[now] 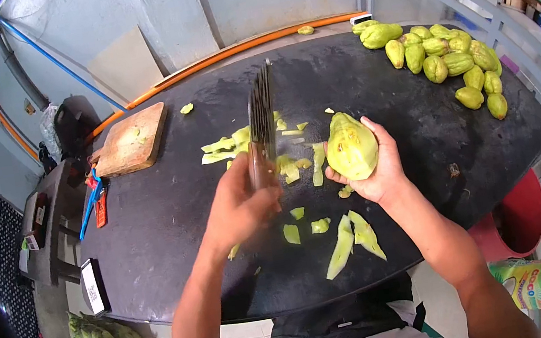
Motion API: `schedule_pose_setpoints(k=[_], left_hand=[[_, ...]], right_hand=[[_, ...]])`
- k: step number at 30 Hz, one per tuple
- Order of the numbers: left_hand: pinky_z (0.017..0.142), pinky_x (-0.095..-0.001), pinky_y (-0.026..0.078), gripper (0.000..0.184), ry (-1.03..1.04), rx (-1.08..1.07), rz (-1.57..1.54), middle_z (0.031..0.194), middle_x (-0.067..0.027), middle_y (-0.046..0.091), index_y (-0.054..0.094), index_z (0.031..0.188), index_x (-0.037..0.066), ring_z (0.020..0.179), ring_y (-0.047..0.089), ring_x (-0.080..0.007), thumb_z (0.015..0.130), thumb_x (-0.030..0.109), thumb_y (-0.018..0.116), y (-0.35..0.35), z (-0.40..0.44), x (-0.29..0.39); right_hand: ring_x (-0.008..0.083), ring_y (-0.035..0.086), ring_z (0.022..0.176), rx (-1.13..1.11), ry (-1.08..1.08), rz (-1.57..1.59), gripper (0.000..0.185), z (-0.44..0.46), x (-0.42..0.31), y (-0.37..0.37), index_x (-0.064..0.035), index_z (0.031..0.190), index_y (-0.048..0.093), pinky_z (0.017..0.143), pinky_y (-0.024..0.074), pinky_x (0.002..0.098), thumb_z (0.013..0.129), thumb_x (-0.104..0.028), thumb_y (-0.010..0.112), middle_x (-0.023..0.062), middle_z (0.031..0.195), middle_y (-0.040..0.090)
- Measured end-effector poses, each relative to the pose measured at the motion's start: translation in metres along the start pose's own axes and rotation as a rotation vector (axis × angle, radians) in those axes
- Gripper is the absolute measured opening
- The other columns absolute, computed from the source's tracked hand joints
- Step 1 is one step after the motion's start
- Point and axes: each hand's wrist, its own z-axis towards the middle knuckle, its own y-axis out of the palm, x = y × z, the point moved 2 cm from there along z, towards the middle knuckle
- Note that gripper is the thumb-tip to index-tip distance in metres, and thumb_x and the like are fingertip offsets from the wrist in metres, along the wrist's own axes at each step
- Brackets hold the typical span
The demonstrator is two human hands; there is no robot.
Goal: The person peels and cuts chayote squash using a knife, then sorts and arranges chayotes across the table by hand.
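Largely pared chayote [352,145] raised over the table [160,269] in the right hand [386,164].
The fruit is probably firm and fairly weighty for its size, its bared flesh likely slick, so a grip cupped under the broad lower end with the thumb along the side looks surest; the blade side is best left clear of fingers. It is pear-shaped, pale yellow-green and shiny, with faint ridges and a few brownish marks. The right hand's fingers wrap its side and underside; the left hand [242,201] is closed around the wooden handle of a knife [262,111], its broad blade blurred and pointing up. Peel strips [339,248] lie on the table below, a pile of whole chayotes [437,67] at far right, a cutting board [133,142] at far left.
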Motion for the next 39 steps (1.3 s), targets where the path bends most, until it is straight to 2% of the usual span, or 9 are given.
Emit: schedule_pose_setpoints(k=[3, 6, 12, 17, 20, 21, 24, 27, 39], left_hand=[[0.061, -0.0288, 0.047, 0.023, -0.045, -0.093, 0.147, 0.079, -0.0058, 0.063, 0.059, 0.11, 0.003, 0.066, 0.06, -0.0137, 0.087, 0.001, 0.059, -0.003, 0.01, -0.01], [0.068, -0.0332, 0.05, 0.027, 0.33, -0.037, 0.519, 0.081, -0.0141, 0.063, 0.057, 0.115, 0.002, 0.072, 0.064, -0.0197, 0.089, 0.005, 0.067, 0.016, 0.006, -0.016], [0.057, -0.0345, 0.053, 0.084, 0.371, 0.055, 0.797, 0.065, -0.0084, 0.063, 0.048, 0.15, 0.004, 0.057, 0.069, -0.0265, 0.079, 0.028, 0.086, 0.036, -0.017, -0.015], [0.063, -0.035, 0.059, 0.087, 0.65, 0.013, 1.03, 0.081, -0.0097, 0.074, 0.05, 0.152, 0.005, 0.066, 0.073, -0.0257, 0.074, 0.025, 0.083, 0.048, -0.022, -0.021], [0.066, -0.0354, 0.061, 0.088, 0.49, -0.033, 1.059, 0.092, -0.0115, 0.077, 0.048, 0.154, 0.006, 0.07, 0.074, -0.0264, 0.076, 0.031, 0.081, 0.056, -0.02, -0.021], [0.066, -0.0355, 0.061, 0.096, 0.499, -0.03, 1.07, 0.092, -0.0121, 0.077, 0.047, 0.154, 0.002, 0.069, 0.074, -0.0264, 0.077, 0.047, 0.084, 0.057, -0.017, -0.025], [0.067, -0.0339, 0.06, 0.109, 0.555, -0.044, 1.033, 0.089, -0.0117, 0.076, 0.047, 0.153, -0.002, 0.069, 0.075, -0.0246, 0.073, 0.062, 0.085, 0.058, -0.017, -0.023], [0.066, -0.0327, 0.06, 0.114, 0.594, -0.042, 1.104, 0.084, -0.0091, 0.075, 0.049, 0.15, -0.005, 0.067, 0.074, -0.0226, 0.071, 0.069, 0.084, 0.058, -0.018, -0.026], [0.047, -0.0322, 0.049, 0.104, 0.937, 0.084, 1.055, 0.058, 0.0, 0.053, 0.055, 0.149, 0.0, 0.047, 0.057, -0.0159, 0.075, 0.069, 0.079, 0.067, -0.016, -0.037]], right_hand=[[0.0309, 0.066, 0.108, 0.049, -0.007, -0.007, 0.044, 0.011, 0.001, 0.004, -0.0127, 0.121, 0.067, 0.086, 0.0536, 0.0545, 0.099, -0.05, 0.058, 0.0118, 0.115, 0.068], [0.0325, 0.065, 0.108, 0.063, -0.037, -0.01, 0.048, 0.017, 0.002, 0.014, -0.0108, 0.123, 0.065, 0.091, 0.0531, 0.0545, 0.1, -0.052, 0.055, 0.0144, 0.117, 0.067], [0.0352, 0.062, 0.113, -0.156, -0.007, 0.128, 0.06, 0.034, 0.013, -0.015, -0.0042, 0.129, 0.058, 0.105, 0.0497, 0.0526, 0.102, -0.058, 0.049, 0.021, 0.123, 0.063], [0.0329, 0.062, 0.122, -0.137, 0.021, 0.134, 0.058, 0.006, 0.01, -0.001, -0.0029, 0.129, 0.06, 0.109, 0.0493, 0.0496, 0.101, -0.053, 0.056, 0.0201, 0.127, 0.065], [0.0326, 0.063, 0.12, -0.207, 0.04, 0.157, 0.056, 0.008, 0.009, -0.01, -0.0019, 0.129, 0.06, 0.109, 0.0494, 0.0483, 0.103, -0.051, 0.053, 0.0197, 0.124, 0.067], [0.0324, 0.064, 0.12, -0.222, 0.047, 0.161, 0.056, 0.009, 0.009, -0.012, -0.0015, 0.128, 0.061, 0.109, 0.0494, 0.0479, 0.103, -0.051, 0.053, 0.0196, 0.123, 0.067], [0.0313, 0.065, 0.118, -0.214, 0.03, 0.153, 0.057, 0.009, 0.011, -0.013, -0.001, 0.126, 0.062, 0.109, 0.0502, 0.0465, 0.103, -0.052, 0.053, 0.0192, 0.121, 0.068], [0.0271, 0.068, 0.106, -0.171, -0.006, 0.123, 0.054, 0.006, 0.012, -0.004, -0.0072, 0.119, 0.066, 0.098, 0.0557, 0.0449, 0.101, -0.057, 0.054, 0.0144, 0.115, 0.07], [0.0333, 0.064, 0.109, -0.18, -0.014, 0.161, 0.058, 0.0, 0.013, -0.004, 0.0002, 0.122, 0.058, 0.101, 0.0522, 0.0479, 0.1, -0.054, 0.056, 0.0194, 0.119, 0.065]])
